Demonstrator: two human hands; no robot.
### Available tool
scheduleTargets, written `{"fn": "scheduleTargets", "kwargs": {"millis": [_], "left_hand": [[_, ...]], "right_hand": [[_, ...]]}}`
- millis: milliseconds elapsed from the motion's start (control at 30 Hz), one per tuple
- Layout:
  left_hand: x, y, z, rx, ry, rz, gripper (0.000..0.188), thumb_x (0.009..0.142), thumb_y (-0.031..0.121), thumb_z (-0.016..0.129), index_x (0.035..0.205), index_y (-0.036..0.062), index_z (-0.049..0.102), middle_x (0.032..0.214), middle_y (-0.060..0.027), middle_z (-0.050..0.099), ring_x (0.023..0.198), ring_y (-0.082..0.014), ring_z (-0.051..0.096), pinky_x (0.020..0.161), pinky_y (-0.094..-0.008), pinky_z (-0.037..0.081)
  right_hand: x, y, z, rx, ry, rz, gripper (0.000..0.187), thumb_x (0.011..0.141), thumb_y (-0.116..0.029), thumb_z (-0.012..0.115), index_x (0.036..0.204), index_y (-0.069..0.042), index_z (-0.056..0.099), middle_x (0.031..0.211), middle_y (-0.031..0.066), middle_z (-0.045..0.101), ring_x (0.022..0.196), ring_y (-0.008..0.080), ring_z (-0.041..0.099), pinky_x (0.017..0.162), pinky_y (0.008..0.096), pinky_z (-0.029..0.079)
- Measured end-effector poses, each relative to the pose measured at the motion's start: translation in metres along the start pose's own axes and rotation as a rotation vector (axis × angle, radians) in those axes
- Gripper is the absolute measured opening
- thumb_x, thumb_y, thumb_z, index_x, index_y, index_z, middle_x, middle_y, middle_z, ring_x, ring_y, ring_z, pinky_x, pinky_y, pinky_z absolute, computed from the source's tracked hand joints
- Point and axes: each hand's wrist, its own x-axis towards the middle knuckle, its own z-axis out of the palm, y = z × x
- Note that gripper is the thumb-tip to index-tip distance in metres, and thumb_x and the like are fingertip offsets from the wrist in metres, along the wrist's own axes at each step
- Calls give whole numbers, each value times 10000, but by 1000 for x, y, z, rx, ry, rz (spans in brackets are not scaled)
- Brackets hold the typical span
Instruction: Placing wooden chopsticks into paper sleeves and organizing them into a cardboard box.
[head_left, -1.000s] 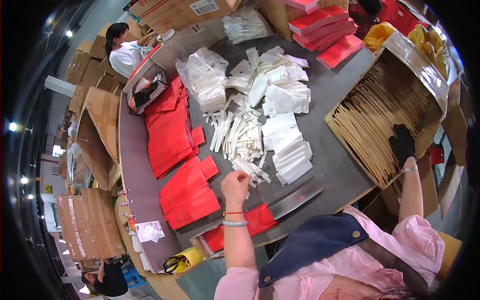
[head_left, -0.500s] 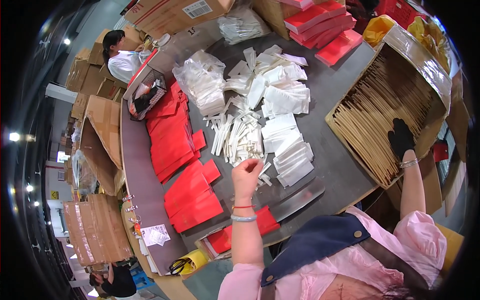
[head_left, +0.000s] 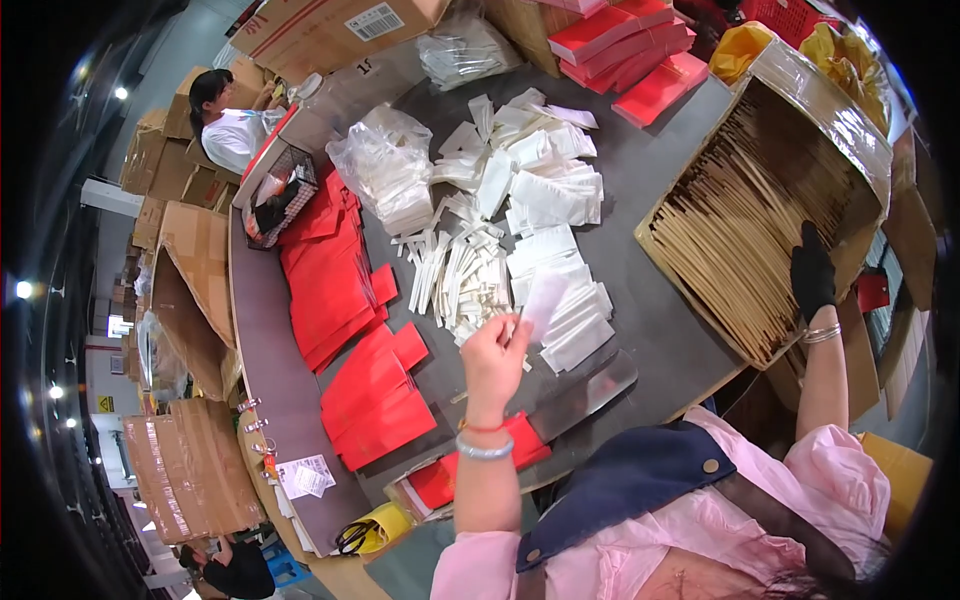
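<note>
My left hand is closed, pinching a small flat white packet between thumb and fingertips. The packet is slightly blurred and stands out over a fanned row of similar white packets. Just beyond the hand lies a heap of narrow white strips. At the right, my right hand wears a black glove and rests at the near right side of a cardboard box; its fingers look stretched out, with nothing visible in them. Inside the box stand tightly packed rows of thin brown pieces on edge.
Red envelopes lie fanned along the table's left, with more red stacks at the back. Clear plastic bags, a wire basket and a clear plastic sheet surround the work area. Another person is at the far left.
A white packet now shows in my left hand, lifted from around the fanned row. My right hand has shifted slightly down against the box's side. The whole view has drifted a little.
</note>
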Motion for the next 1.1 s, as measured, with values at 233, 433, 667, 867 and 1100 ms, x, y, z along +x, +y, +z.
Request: {"fn": "scheduleTargets", "kwargs": {"millis": [233,433,667,867,1100], "left_hand": [[-100,-39,20,180,-170,83,150,803,172,744,894,58,710,750,-72,597,602,-189,561,572,-323,473],[-111,-24,44,109,-55,186,278,770,116,743,1038,75,680,883,-98,599,765,-255,613,670,-357,504],[-132,-35,32,39,7,119,466,701,112,786,1130,27,626,1136,-134,571,1027,-311,549,913,-408,459],[-155,-53,0,328,-54,102,647,620,165,840,1203,26,596,1244,-138,537,1166,-358,463,997,-459,397],[-141,-42,24,328,-99,130,706,579,210,850,1216,50,591,1211,-99,564,1154,-335,469,1006,-456,359]], "right_hand": [[-58,-93,-19,949,-60,-189,112,975,-104,542,1064,-44,571,896,-1,554,816,90,515,740,239,444],[-143,-180,7,1244,-520,-317,132,949,-25,500,1060,-61,563,939,33,601,904,131,547,837,261,431],[-139,-165,65,833,-495,-768,156,897,-81,601,1050,-70,633,821,77,576,711,198,588,662,353,482],[-124,-170,37,214,-633,-1062,189,862,-179,653,1046,-169,693,808,104,597,748,296,594,647,401,477],[-144,-191,79,393,-484,-1219,181,809,-202,703,988,-177,706,818,103,618,736,302,591,628,409,477]]}}
